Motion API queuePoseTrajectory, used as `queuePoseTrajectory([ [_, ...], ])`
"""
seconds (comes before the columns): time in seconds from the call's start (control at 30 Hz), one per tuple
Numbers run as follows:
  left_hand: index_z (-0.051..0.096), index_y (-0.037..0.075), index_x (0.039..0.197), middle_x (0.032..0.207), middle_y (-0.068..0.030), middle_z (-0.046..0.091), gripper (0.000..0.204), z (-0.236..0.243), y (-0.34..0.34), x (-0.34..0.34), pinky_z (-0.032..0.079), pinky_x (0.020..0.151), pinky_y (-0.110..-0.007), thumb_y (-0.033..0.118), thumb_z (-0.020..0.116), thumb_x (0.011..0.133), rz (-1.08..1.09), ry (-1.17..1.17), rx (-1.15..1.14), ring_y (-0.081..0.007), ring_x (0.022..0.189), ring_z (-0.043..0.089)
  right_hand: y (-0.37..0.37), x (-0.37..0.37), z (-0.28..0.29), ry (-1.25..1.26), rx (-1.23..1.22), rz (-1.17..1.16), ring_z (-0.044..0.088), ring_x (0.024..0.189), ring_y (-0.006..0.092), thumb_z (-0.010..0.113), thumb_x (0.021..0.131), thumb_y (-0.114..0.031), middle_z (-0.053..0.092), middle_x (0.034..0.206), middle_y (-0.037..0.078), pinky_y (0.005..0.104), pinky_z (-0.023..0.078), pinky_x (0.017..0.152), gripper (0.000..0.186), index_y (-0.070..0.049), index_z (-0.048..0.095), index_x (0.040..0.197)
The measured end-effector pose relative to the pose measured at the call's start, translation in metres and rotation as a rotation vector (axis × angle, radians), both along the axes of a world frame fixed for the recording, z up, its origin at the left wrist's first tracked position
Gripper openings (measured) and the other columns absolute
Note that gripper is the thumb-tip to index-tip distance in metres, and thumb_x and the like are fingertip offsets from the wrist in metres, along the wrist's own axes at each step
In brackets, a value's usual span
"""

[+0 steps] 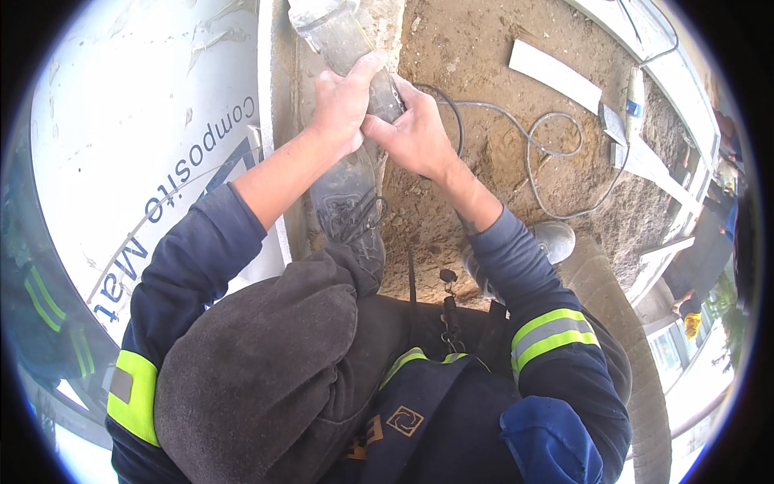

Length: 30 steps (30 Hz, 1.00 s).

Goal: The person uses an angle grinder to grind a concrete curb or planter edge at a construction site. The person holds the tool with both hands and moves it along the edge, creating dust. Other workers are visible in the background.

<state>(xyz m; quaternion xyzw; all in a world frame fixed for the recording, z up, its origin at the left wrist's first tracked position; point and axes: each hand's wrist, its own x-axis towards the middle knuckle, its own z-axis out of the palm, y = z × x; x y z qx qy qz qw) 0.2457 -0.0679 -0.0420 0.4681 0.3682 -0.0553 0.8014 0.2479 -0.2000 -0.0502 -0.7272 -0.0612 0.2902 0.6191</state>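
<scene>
My left hand (339,109) and my right hand (415,137) are both closed around a dusty grey, flat rectangular piece (347,44) at the top centre, with a row of small dark marks along its right edge. It lies over a pale, rough strip (387,24); what it is exactly is unclear. My grey laced boot (347,222) is just below my hands, beside a pale upright edge (274,226). The fingertips of both hands are partly hidden.
A white printed panel (105,145) fills the left. On the sandy ground (476,56) at right lie looped cables (556,153), a white strip (556,73), a white cylindrical item with blue band (634,105) and light offcuts (653,169). People (730,194) show at the far right rim.
</scene>
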Motion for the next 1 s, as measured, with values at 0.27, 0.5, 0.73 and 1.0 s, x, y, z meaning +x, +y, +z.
queuePoseTrajectory([
  [0.27,0.066,-0.001,0.12,0.107,-0.008,0.071,0.03,-0.002,0.006,0.004,0.06,0.082,-0.036,0.018,0.072,0.098,-0.01,0.005,-0.02,-0.0177,0.093,0.07,0.003,0.006,-0.006,0.009,-0.043,0.036,0.062,0.064,0.0138,0.079,0.077,-0.024,0.069,0.076,0.013,0.0327,0.052,0.062,0.063,0.013,0.06,0.124],
  [0.5,0.066,0.001,0.119,0.106,-0.0072,0.07,0.028,-0.004,-0.004,-0.014,0.06,0.08,-0.036,0.018,0.072,0.098,-0.018,0.026,-0.05,-0.0172,0.092,0.07,-0.01,-0.013,-0.003,-0.014,-0.021,0.029,0.058,0.067,0.0076,0.078,0.082,-0.019,0.072,0.092,0.009,0.0262,0.048,0.058,0.06,0.01,0.058,0.13],
  [0.73,0.067,-0.005,0.116,0.106,-0.0102,0.071,0.029,0.002,-0.01,-0.022,0.059,0.075,-0.035,0.013,0.074,0.094,0.024,0.021,-0.044,-0.0173,0.087,0.069,-0.014,-0.022,0.003,-0.026,-0.028,0.049,0.058,0.072,0.0052,0.077,0.084,-0.016,0.072,0.099,0.006,0.0238,0.049,0.061,0.06,0.009,0.056,0.135],
  [1.0,0.065,0.001,0.12,0.106,-0.0068,0.069,0.029,0.003,-0.006,-0.021,0.059,0.08,-0.035,0.019,0.072,0.097,-0.036,0.026,-0.049,-0.0162,0.092,0.069,-0.009,-0.019,0.008,0.016,-0.003,0.02,0.068,0.081,0.0122,0.077,0.083,-0.018,0.074,0.1,0.014,0.0289,0.055,0.069,0.06,0.01,0.056,0.133],
])
